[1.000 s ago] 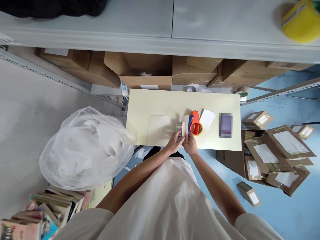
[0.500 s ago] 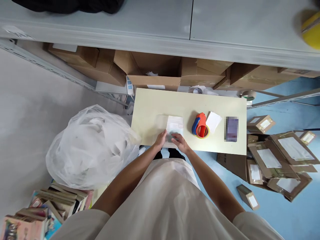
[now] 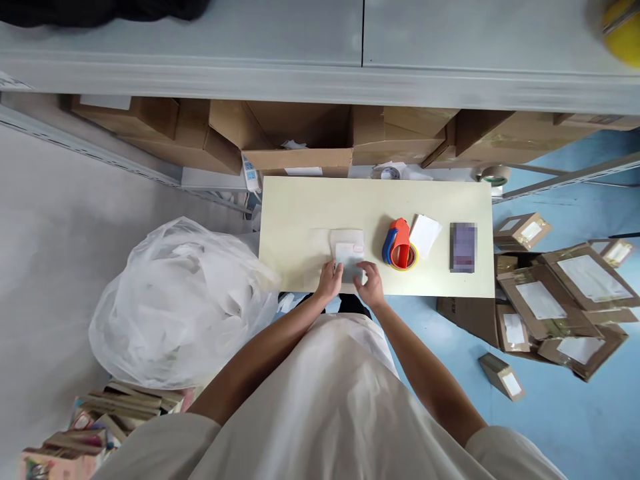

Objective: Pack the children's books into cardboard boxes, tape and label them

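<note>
A small pale blue-grey flat packet [image 3: 349, 257] lies near the front edge of the pale table [image 3: 310, 200], over a whitish translucent sheet [image 3: 345, 235]. My left hand [image 3: 329, 280] grips its left edge, with the thumb on top. At the right edge is my right hand [image 3: 369, 283], its fingers bent and the thumb apart from them; whether it touches the packet is hard to see. To the right stands a red and blue tape dispenser [image 3: 399, 245] beside several white slips [image 3: 425, 235].
A blurred purple rectangular thing [image 3: 463, 248] lies at the table's right. Behind are cardboard boxes [image 3: 300, 159] under a grey shelf [image 3: 280, 80]. A large translucent bag [image 3: 185, 307] sits on the left above stacked books [image 3: 115, 413]. Labelled parcels [image 3: 543, 307] pile up on the right-hand floor.
The white printed sheet between my hands has given way to the pale blue-grey face of the packet. My right hand has moved slightly right, and the view has shifted a little.
</note>
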`<state>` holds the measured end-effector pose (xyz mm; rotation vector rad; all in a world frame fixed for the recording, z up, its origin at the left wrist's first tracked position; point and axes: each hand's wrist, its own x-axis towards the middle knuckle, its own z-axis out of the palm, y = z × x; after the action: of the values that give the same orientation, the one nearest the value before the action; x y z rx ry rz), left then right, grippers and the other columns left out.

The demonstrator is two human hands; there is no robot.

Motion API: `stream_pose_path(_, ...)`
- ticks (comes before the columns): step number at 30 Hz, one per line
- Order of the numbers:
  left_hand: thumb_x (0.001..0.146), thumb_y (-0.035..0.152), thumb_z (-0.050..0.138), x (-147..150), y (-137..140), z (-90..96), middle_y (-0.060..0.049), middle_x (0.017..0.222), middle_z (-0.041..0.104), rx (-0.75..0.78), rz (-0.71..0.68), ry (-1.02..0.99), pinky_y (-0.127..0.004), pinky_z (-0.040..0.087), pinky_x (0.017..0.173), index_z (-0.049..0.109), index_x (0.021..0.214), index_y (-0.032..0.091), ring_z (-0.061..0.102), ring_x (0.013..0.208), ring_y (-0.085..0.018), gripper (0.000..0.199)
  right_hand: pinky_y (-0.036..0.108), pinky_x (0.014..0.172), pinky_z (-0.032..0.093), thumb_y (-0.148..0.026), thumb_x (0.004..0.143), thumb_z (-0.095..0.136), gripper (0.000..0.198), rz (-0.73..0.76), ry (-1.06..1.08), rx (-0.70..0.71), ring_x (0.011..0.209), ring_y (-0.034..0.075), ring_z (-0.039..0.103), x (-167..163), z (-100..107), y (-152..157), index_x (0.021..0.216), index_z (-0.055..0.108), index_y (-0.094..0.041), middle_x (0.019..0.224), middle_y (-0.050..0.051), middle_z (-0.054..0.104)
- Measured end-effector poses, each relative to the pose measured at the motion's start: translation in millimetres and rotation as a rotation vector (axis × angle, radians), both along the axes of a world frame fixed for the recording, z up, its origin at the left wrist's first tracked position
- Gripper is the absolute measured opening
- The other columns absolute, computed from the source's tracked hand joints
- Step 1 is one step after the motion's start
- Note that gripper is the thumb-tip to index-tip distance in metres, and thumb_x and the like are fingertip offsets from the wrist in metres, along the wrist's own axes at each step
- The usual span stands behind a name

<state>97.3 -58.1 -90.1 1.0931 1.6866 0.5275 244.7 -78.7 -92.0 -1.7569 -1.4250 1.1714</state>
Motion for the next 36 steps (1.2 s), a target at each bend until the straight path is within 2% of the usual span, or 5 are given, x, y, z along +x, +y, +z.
stream_pose_path(9, 0.092, 0.043, 0.042, -1.8, -1.7, -12.8, -0.012, 0.119, 0.063, -0.039, 0.103, -0.091, -0.035, 0.046, 0.093, 0.056, 0.118, 0.016, 0.058, 0.112, -0.023, 0.041, 0.036, 0.074, 0.050, -0.037, 0.063, 0.062, 0.045, -0.303, 0.396, -0.368, 0.083, 0.020, 0.059, 7.8, -1.3, 2.3, 0.103, 0.055, -0.018, 0.098, 0.007, 0.063)
stream_pose_path(19, 0.089, 0.030, 0.045, 14.3, 23.8, -4.7, -0.012, 0.119, 0.062, -0.015, 0.009, -0.146, -0.040, 0.040, 0.101, 0.059, 0.114, 0.016, 0.052, 0.120, -0.025, 0.032, 0.026, 0.058, 0.044, -0.034, 0.057, 0.072, 0.045, -0.208, 0.355, -0.259, 0.062, 0.009, 0.049, -11.6, 29.9, 32.8, 0.086, 0.039, -0.024, 0.087, -0.004, 0.050)
stream_pose_path(22, 0.086, 0.025, 0.047, 7.5, 27.4, -5.1, -0.011, 0.113, 0.063, -0.009, 0.018, -0.130, -0.042, 0.034, 0.106, 0.063, 0.105, 0.016, 0.045, 0.125, -0.026, 0.026, 0.026, 0.057, 0.044, -0.036, 0.057, 0.072, 0.046, -0.193, 0.292, -0.265, 0.061, 0.009, 0.048, -25.7, 28.6, 36.7, 0.086, 0.038, -0.024, 0.086, -0.004, 0.051)
stream_pose_path(29, 0.087, 0.027, 0.048, -18.4, 36.8, 0.4, -0.009, 0.098, 0.064, 0.021, 0.148, -0.218, -0.033, 0.051, 0.076, 0.051, 0.119, 0.014, 0.064, 0.079, -0.018, 0.035, 0.027, 0.055, 0.044, -0.040, 0.057, 0.071, 0.046, -0.132, 0.211, -0.265, 0.057, 0.009, 0.047, -49.9, 21.6, 42.9, 0.086, 0.040, -0.024, 0.082, -0.005, 0.050)
stream_pose_path(36, 0.089, 0.046, 0.047, -56.8, 40.3, 3.4, -0.007, 0.091, 0.066, 0.043, 0.261, -0.187, -0.032, 0.050, 0.079, 0.057, 0.105, 0.018, 0.063, 0.087, -0.019, 0.034, 0.034, 0.067, 0.051, -0.037, 0.064, 0.070, 0.043, 0.001, 0.067, -0.118, 0.071, 0.014, 0.054, -81.4, 7.8, 38.2, 0.097, 0.049, -0.021, 0.099, 0.005, 0.051)
